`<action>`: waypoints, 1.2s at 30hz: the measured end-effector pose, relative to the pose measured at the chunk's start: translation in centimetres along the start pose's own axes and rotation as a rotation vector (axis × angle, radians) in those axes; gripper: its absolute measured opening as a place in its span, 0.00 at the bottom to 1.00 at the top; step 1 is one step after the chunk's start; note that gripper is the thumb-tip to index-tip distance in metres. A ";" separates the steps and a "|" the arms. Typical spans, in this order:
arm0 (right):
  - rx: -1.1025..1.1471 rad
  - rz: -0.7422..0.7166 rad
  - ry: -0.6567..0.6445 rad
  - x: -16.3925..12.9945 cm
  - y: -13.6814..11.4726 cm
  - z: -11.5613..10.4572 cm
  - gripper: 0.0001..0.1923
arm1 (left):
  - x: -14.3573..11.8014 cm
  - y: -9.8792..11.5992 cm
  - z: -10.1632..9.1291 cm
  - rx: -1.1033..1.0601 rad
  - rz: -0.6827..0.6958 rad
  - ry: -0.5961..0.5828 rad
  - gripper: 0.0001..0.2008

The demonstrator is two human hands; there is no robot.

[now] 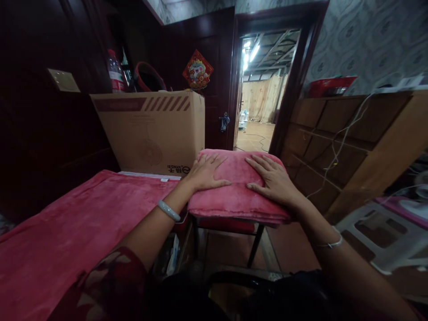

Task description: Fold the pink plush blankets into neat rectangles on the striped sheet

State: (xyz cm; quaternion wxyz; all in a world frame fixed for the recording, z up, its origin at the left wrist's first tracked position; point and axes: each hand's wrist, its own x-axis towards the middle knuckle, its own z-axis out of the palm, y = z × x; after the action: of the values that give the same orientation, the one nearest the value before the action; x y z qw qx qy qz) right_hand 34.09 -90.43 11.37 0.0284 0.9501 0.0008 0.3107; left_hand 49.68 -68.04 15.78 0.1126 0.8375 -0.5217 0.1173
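Note:
A folded pink blanket [237, 198] lies in a thick stack on a red-seated stool or chair [230, 225] with dark legs. On the left part of its top rests my left hand [209, 171], flat with the fingers spread. My right hand [272, 180] lies flat on the right part, fingers apart and pointing inward. Neither hand grips the cloth. To the left, another pink plush cover [90, 223] is spread over a flat surface.
Behind the cover stands a large cardboard box [154, 133] with a bottle [115, 73] on top. A doorway [259, 98] opens ahead. At right are a wooden cabinet [384, 147] with white cables and a white plastic stool [377, 232] with a purple top.

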 end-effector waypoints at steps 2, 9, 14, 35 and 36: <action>0.011 -0.006 -0.001 -0.1 0.5 0.3 0.42 | 0.1 -0.3 0.2 -0.001 0.005 0.012 0.49; 0.037 0.035 -0.070 -0.5 -1.4 -1.4 0.41 | 0.6 -1.4 0.0 -0.077 0.071 0.019 0.51; 0.296 -0.153 -0.226 -4.1 -7.1 -2.6 0.35 | 0.8 -1.7 -0.2 -0.098 0.079 0.002 0.52; 1.248 -0.315 -0.520 -6.1 -20.7 3.9 0.20 | -37.7 -5.4 1.6 0.005 -0.568 -0.068 0.25; 1.267 -0.343 -0.558 -5.9 -22.0 5.2 0.20 | -40.5 -5.6 1.5 0.031 -0.675 -0.060 0.26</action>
State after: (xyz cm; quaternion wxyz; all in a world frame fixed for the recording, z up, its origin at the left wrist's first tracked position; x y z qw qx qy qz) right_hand 32.75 -68.90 2.52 -0.4817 0.8144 0.3233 -0.0131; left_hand 37.52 -31.73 1.30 0.1169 0.9677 -0.2161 0.0568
